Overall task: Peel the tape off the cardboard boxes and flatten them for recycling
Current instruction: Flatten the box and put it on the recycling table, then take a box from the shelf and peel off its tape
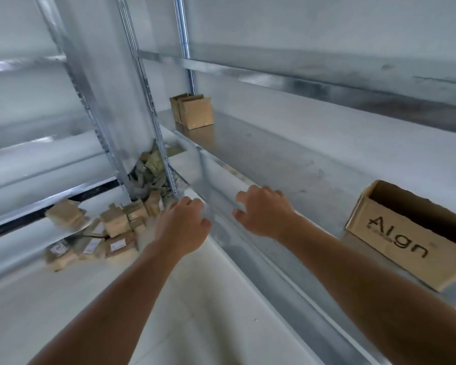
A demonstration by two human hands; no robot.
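Note:
Both my arms reach forward over the front edge of a metal shelf [261, 159]. My left hand [184, 222] hovers just left of the edge, fingers loosely curled, holding nothing. My right hand [263, 209] is over the shelf lip, fingers spread and empty. A small open cardboard box [192, 111] stands at the far end of the shelf. A larger open box printed "Algn" [403, 238] sits on the shelf to my right. Several flattened brown boxes [108, 233] lie in a heap on the floor below left.
A crumpled wad of peeled tape [149, 172] lies behind the shelf upright [153, 114]. A second metal rack [37, 201] runs along the left. An upper shelf [327, 72] overhangs the one in front. The pale floor [169, 312] spreads beneath my arms.

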